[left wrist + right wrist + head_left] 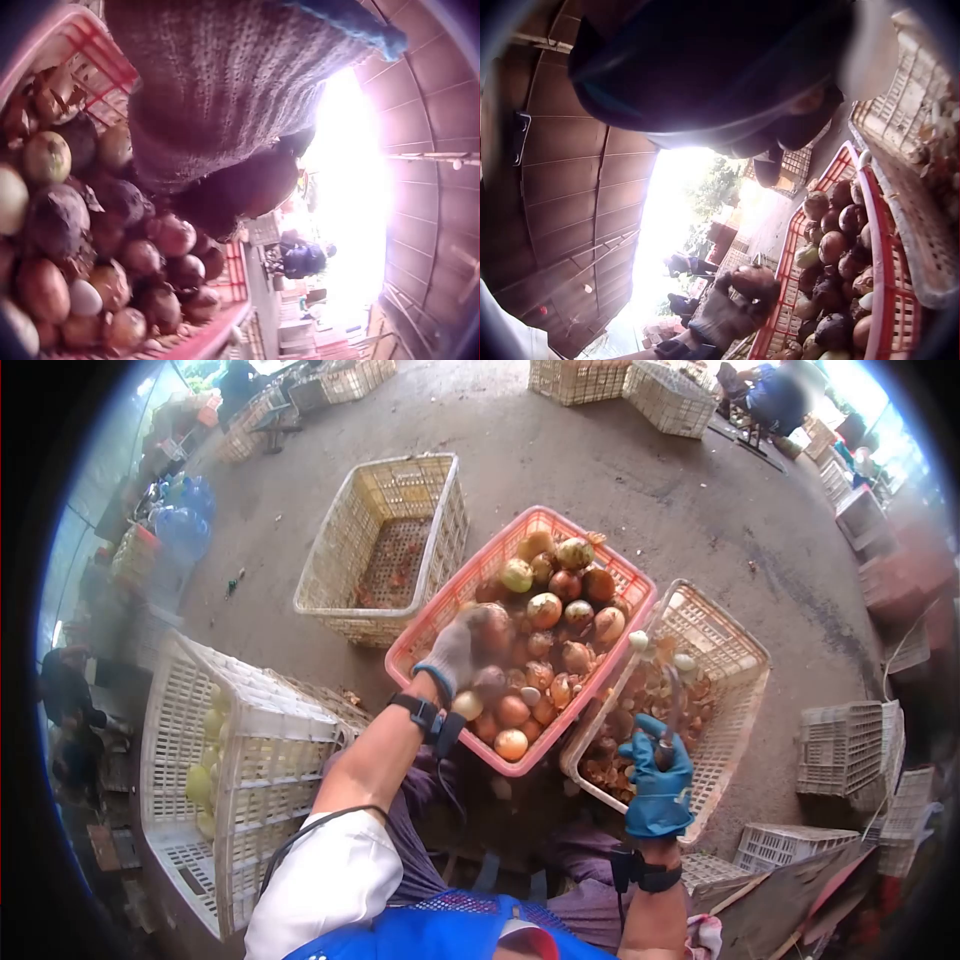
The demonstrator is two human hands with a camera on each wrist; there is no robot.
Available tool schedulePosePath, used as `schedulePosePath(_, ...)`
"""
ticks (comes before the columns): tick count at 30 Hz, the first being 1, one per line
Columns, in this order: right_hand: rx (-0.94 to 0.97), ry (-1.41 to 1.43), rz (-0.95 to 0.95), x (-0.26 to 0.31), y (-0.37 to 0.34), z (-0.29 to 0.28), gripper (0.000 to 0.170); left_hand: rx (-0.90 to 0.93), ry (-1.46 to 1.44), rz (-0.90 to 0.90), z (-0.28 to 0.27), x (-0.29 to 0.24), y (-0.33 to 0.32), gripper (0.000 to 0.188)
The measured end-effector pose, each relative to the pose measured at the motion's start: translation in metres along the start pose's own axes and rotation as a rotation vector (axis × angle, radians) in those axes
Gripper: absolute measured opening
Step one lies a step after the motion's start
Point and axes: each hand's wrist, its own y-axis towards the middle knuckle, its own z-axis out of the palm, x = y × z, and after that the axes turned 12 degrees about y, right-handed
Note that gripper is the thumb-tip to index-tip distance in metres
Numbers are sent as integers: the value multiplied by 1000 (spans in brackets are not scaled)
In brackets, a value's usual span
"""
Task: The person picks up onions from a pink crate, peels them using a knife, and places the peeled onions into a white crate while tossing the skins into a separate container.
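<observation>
Over the near left side of the pink basket (pixel 520 768), my left hand (pixel 455 650) in a knitted grey glove grips an onion (pixel 493 628). The right wrist view shows that hand (pixel 727 319) with its fingers curled round the onion (pixel 756 282). Onions (pixel 544 611) (pixel 60 217) fill much of the basket, with loose skins among them. My right hand (pixel 660 785), in a blue glove, holds the handle of a curved blade (pixel 676 695) above the pale crate (pixel 735 775) of peelings. In the right wrist view the right glove is dark and close to the camera.
An open pale crate (pixel 450 510) stands beyond the pink basket. At the left, a white crate (pixel 235 760) holds pale onions (pixel 200 782). More crates (pixel 570 382) stand at the back and along the right, and people (pixel 775 400) sit in the distance.
</observation>
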Motion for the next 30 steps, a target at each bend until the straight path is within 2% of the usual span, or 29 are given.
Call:
schedulePosePath(1,32,-8,4,6,-2,3,30,113,-193,-37,10,-1,-7,41)
schedulePosePath(3,86,-27,17,15,-7,8,30,224,-43,88,28,3,-24,49)
schedulePosePath(6,105,-132,-98,-1,-6,4,31,393,176,264,59,13,-59,61)
schedulePosePath(7,115,-173,-120,-4,-7,2,32,492,-49,130,77,0,-79,65)
schedulePosePath(8,112,-254,-285,1,-10,4,35,563,-267,-23,95,-12,-99,68)
schedulePosePath(9,129,-267,-309,0,-10,2,35,592,-238,13,105,-11,-111,71)
schedulePosePath(11,167,-299,-352,-3,-11,-4,35,517,65,182,119,-1,-120,72)
schedulePosePath(13,165,-309,-396,3,-11,-8,36,444,306,234,122,15,-112,72)
schedulePosePath(15,189,-301,-403,6,-10,-12,36,487,151,123,125,20,-108,73)
schedulePosePath(17,184,-343,-425,6,-10,-16,32,614,-386,-107,141,4,-119,75)
schedulePosePath(19,184,-361,-431,5,-10,-19,30,563,334,246,142,-1,-119,74)
schedulePosePath(21,189,-353,-422,5,-11,-21,31,553,495,333,145,-7,-126,73)
schedulePosePath(23,194,-337,-387,4,-11,-22,31,615,99,156,153,-16,-137,73)
schedulePosePath(30,200,-325,-428,8,-11,-24,30,574,-5,69,150,-7,-127,71)
